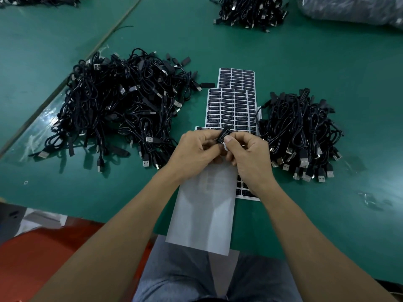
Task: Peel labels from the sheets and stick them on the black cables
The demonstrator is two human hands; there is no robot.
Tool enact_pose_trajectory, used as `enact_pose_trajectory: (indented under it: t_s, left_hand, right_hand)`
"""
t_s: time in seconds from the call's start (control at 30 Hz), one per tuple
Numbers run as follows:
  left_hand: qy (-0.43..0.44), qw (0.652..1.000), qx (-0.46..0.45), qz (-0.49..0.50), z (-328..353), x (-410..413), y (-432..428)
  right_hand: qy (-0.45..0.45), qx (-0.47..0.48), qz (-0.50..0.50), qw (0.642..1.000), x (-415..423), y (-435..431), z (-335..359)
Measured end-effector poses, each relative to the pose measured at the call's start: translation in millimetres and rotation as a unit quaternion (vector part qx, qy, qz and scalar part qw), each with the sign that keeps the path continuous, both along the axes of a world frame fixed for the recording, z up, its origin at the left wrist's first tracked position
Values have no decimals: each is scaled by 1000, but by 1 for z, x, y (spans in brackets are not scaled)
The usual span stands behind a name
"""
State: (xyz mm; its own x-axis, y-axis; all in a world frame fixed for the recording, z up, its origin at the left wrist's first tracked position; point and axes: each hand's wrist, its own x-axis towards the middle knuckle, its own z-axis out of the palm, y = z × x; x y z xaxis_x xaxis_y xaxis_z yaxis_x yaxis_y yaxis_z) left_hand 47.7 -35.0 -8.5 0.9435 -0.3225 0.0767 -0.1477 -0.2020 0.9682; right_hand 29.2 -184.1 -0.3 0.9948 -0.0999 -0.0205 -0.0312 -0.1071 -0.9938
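Observation:
My left hand point(194, 150) and my right hand point(247, 153) meet above the label sheets, both pinching a small black cable block point(224, 135) with a printed label on its face. My right thumb presses on the label's lower end. Sheets of black labels point(229, 107) lie overlapped on the green table just beyond my hands. A large heap of black USB cables point(122, 105) lies to the left, a smaller heap point(301, 131) to the right. The rest of the held cable is hidden by my fingers.
A blank white backing sheet point(202, 214) hangs over the table's near edge point(87, 216) under my forearms. Another cable pile point(250, 12) and a plastic bag point(353, 9) sit at the far side. A red seat point(43, 253) is at lower left.

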Motion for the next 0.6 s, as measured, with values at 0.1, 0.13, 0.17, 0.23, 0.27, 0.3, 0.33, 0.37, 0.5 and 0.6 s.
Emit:
enact_pose_trajectory:
  t_s: [0.1, 0.13, 0.17, 0.23, 0.27, 0.3, 0.33, 0.37, 0.5, 0.6]
  left_hand:
    - [1, 1000, 1, 1, -3, 1, 0]
    - [1, 1000, 2, 2, -3, 1, 0]
    - [1, 1000, 2, 1, -3, 1, 0]
    - [3, 1000, 2, 0, -3, 1, 0]
    - [4, 1000, 3, 1, -3, 1, 0]
    - [5, 1000, 4, 1, -3, 0, 0]
    - [5, 1000, 5, 3, -3, 0, 0]
    - [6, 1000, 6, 4, -3, 0, 0]
    - [7, 1000, 6, 8, -2, -1, 0]
    - [11, 1000, 2, 9, -2, -1, 0]
  right_hand:
    - [0, -3, -8, 1000, 0, 1, 0]
    - [-1, -4, -9, 1000, 0, 1, -1]
    - [-1, -5, -10, 1000, 0, 1, -1]
    - [-3, -6, -9, 1000, 0, 1, -1]
    - [-4, -7, -9, 1000, 0, 1, 0]
    - [-5, -9, -8, 1000, 0, 1, 0]
    - [-6, -11, -8, 1000, 0, 1, 0]
    - [-7, -13, -8, 1000, -1, 1, 0]
    - [-7, -17, -11, 1000, 0, 1, 0]
    - [-7, -19, -13, 1000, 0, 1, 0]
